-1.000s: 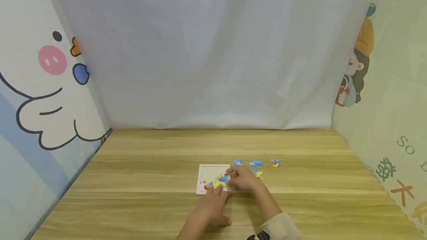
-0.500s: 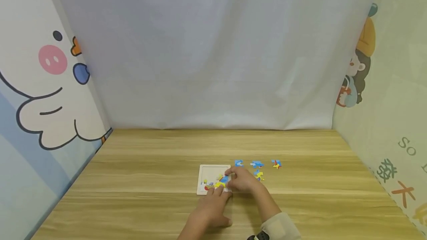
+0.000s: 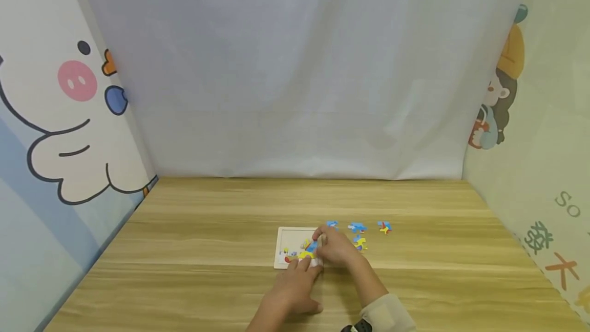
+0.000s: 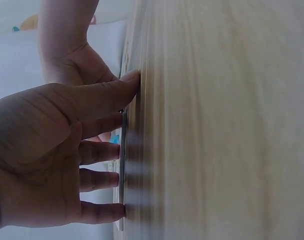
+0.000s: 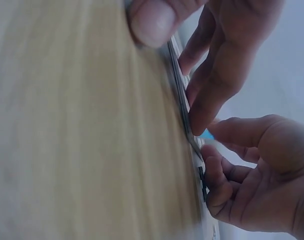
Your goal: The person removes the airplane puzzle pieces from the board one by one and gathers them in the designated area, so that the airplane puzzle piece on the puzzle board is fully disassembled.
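Observation:
A square wooden puzzle board (image 3: 290,234) with a raised rim lies on the table, with colourful pieces fitted along its lower part. My left hand (image 3: 294,288) rests its straight fingertips on the board's near side, the thumb (image 4: 129,80) spread onto the table. At the board's right edge my right hand (image 3: 337,247) pinches a blue puzzle piece (image 3: 312,246) between thumb and curled fingers. Only a sliver of blue shows between the fingers in the right wrist view, where the right hand (image 5: 267,185) is beside the left fingers (image 5: 212,95). The piece's outline is mostly hidden.
To the right of the board lie several loose puzzle pieces: a blue one (image 3: 332,224) partly behind the right hand, another blue one (image 3: 357,227), a yellow-and-blue one (image 3: 360,242) and a blue, red and yellow one (image 3: 384,227). A pale curtain (image 3: 295,91) hangs behind the table.
The head view has shifted slightly, so the scene sits a little farther right. Both hands stay at the board, with barely any visible finger movement.

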